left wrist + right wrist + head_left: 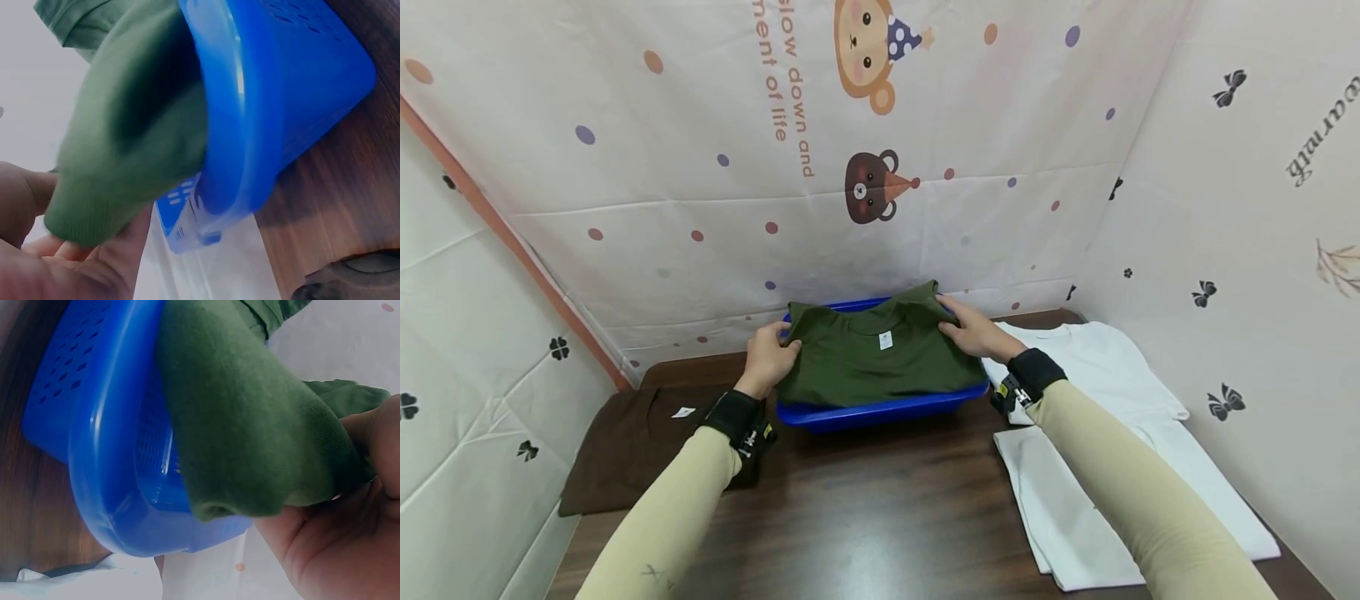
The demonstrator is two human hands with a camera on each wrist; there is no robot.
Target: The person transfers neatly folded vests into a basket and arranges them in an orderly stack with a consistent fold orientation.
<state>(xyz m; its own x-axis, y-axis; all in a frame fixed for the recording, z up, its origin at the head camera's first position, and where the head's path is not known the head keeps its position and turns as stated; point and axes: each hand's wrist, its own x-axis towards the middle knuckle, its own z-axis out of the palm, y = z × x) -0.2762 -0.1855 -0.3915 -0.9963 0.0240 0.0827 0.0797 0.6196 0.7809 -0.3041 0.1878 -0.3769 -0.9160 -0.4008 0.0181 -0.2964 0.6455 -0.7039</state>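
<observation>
A dark green T-shirt point(865, 358) with a white neck label lies across the top of a blue plastic basket point(887, 412), its upper corners raised above the rim. At the shirt's left side my left hand point(767, 360) pinches the cloth between thumb and fingers; the left wrist view shows this hand point(81, 269) under the green fold. My right hand point(976, 329) grips the opposite side near the far right corner. In the right wrist view the thumb and fingers of that hand point(344, 531) close on the green cloth point(250, 425) beside the basket's rim point(100, 456).
A dark brown folded shirt point(640, 442) lies left of the basket on the wooden table point(850, 517). On the right are a white shirt point(1090, 367) and a white folded garment point(1075, 508). Printed cloth walls point(700, 167) stand behind and at both sides.
</observation>
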